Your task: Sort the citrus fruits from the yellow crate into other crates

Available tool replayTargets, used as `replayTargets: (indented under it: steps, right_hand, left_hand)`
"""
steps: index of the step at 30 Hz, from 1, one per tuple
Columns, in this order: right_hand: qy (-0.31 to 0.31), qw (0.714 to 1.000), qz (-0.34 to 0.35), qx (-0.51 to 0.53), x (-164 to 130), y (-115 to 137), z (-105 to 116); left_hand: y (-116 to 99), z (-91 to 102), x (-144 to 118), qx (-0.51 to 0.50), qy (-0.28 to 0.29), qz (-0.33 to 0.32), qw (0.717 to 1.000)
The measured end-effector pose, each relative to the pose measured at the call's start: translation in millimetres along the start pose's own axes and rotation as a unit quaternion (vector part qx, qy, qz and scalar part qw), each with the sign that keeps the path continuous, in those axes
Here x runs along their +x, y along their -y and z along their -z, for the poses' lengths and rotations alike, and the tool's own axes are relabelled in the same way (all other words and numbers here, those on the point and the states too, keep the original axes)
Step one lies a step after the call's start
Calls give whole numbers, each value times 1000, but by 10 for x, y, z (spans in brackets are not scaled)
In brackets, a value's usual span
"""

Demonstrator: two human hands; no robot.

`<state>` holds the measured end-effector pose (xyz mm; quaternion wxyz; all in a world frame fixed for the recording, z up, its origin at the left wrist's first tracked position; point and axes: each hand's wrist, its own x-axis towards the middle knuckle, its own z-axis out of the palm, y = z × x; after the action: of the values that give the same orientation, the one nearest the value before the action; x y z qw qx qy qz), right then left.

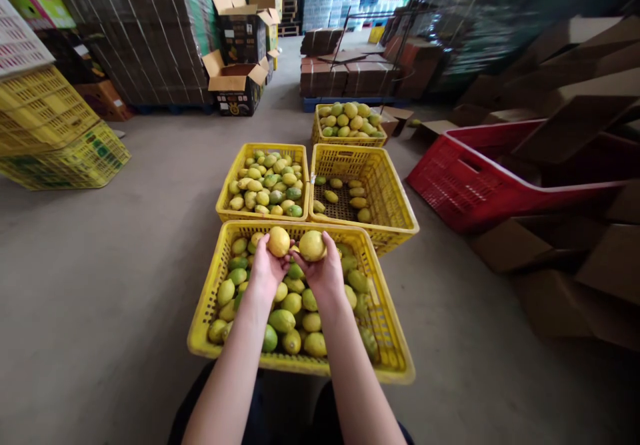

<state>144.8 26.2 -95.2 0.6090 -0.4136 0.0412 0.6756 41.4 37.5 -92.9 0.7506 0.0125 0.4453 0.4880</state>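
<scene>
My left hand [269, 266] is closed around a yellow lemon [279, 241]. Another lemon [312, 245], slightly greener, sits in my right hand [324, 270], its thumb on the fruit's right side. Both hands are side by side above the far part of a yellow plastic crate [296, 365] in front of me. Many yellow and green lemons [283, 321] fill this near crate, some hidden under my forearms. Behind it, a left crate [220, 198] is heaped with lemons, and a right crate [395, 188] has several on its slatted bottom.
A further crate of lemons [350, 121] stands behind. At right lies a red crate [450, 185] among cardboard boxes [550, 305]. Stacked yellow crates [55, 111] stand at left; opened black cartons [240, 88] and flattened cardboard on a pallet [345, 78] are at the back.
</scene>
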Motion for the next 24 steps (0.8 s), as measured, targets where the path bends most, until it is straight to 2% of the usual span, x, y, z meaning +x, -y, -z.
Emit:
replayTargets:
  steps: [4, 11, 13, 15, 16, 18, 20, 22, 24]
  right_hand:
    - [5, 1000, -21, 19, -7, 23, -6]
    - [23, 999, -18, 14, 38, 6, 47]
    - [28, 1000, -14, -2, 68, -11, 62]
    - [15, 1000, 6, -27, 109, -34, 82]
    - [1, 999, 26, -46, 129, -47, 94]
    - [-28, 990, 95, -101, 162, -74, 121]
    - [-43, 962, 206, -173, 174, -97, 147]
    - [-52, 905, 337, -253, 165, -117, 166]
    - [-66, 837, 441, -317, 146, -135, 174]
  left_hand:
    - [11, 6, 20, -3, -7, 16, 1000]
    - [49, 47, 72, 8, 5, 10, 1000]
    - [96, 54, 95, 40, 0, -16, 999]
    - [153, 61, 111, 97, -38, -102, 989]
    - [180, 65, 115, 133, -65, -169, 975]
    - [218, 77, 109, 202, -100, -317, 922]
    - [233, 90, 89, 251, -80, -426, 866]
    - [231, 106, 65, 286, -46, -484, 825]
    - [224, 121, 49, 324, -40, -516, 792]
